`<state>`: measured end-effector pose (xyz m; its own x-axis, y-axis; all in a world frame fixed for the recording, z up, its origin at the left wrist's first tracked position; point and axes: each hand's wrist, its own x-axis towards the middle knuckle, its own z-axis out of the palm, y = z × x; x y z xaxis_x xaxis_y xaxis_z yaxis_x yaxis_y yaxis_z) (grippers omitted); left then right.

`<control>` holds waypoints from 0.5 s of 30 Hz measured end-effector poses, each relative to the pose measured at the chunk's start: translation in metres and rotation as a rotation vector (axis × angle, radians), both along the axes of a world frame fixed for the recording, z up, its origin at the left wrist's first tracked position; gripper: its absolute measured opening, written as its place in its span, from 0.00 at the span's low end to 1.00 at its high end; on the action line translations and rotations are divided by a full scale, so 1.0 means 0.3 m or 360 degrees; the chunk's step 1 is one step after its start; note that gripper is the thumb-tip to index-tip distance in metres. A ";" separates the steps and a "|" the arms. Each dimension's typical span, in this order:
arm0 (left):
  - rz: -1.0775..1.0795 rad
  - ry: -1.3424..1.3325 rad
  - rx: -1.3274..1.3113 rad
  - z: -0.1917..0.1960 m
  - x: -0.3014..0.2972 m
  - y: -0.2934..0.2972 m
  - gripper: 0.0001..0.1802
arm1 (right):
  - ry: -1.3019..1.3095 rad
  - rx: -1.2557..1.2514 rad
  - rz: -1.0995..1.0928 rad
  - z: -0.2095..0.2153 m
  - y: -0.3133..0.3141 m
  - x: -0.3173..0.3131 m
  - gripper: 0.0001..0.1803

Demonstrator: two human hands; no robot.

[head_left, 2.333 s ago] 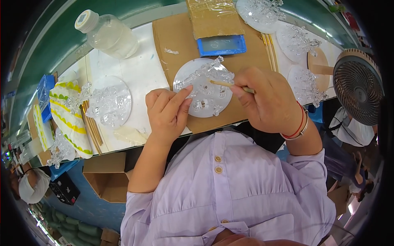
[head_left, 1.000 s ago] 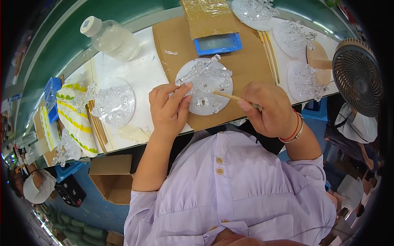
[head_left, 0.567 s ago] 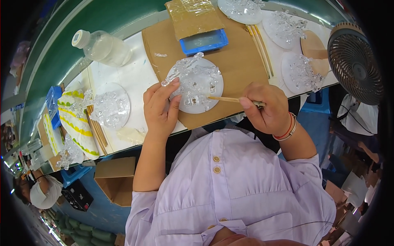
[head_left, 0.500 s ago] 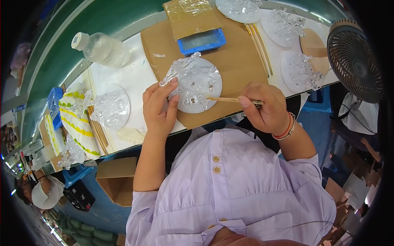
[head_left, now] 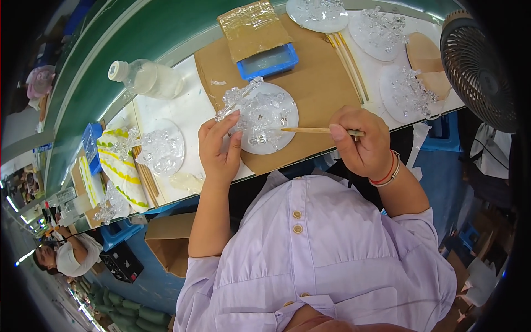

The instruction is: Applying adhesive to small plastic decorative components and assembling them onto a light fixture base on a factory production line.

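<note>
My left hand grips the left edge of a clear plastic branching piece, with fingertips on its knobbly upper-left part and thumb near the rim below. That piece lies on a round white disc, which rests on a sheet of cardboard. In my right hand a thin wooden stick is pinched between thumb and fingers. Its tip points left and reaches the lower right part of the clear piece; whether it touches I cannot tell.
Beyond the disc stands a blue tray under a cardboard flap. A clear bottle is at the back left. More clear pieces on discs sit left and right. Several wooden sticks and a fan are to the right.
The view has shifted slightly, so the table appears moved a little. My hands keep nearly the same hold, and the stick's tip stays by the clear piece.
</note>
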<state>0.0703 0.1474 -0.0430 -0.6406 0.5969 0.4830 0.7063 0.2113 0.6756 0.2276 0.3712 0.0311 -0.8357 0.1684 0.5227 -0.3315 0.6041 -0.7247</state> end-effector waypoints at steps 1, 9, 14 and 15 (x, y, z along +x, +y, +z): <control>0.0006 0.0002 -0.0003 0.001 0.000 0.000 0.15 | 0.0002 -0.0003 0.0006 0.006 0.001 -0.010 0.05; -0.0003 0.0018 -0.0004 0.003 -0.003 0.002 0.15 | 0.0017 0.0254 0.0128 0.053 -0.013 -0.087 0.06; -0.0008 -0.0015 0.0013 0.003 -0.004 0.000 0.16 | 0.0002 0.0313 0.0178 0.064 -0.027 -0.109 0.06; -0.0009 -0.0010 0.0005 0.003 -0.004 -0.001 0.16 | -0.0007 0.0348 0.0194 0.066 -0.028 -0.112 0.06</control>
<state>0.0691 0.1471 -0.0421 -0.6402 0.5991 0.4809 0.7032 0.2049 0.6808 0.1941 0.3626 0.0508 -0.8453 -0.0506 0.5318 -0.4088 0.7022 -0.5830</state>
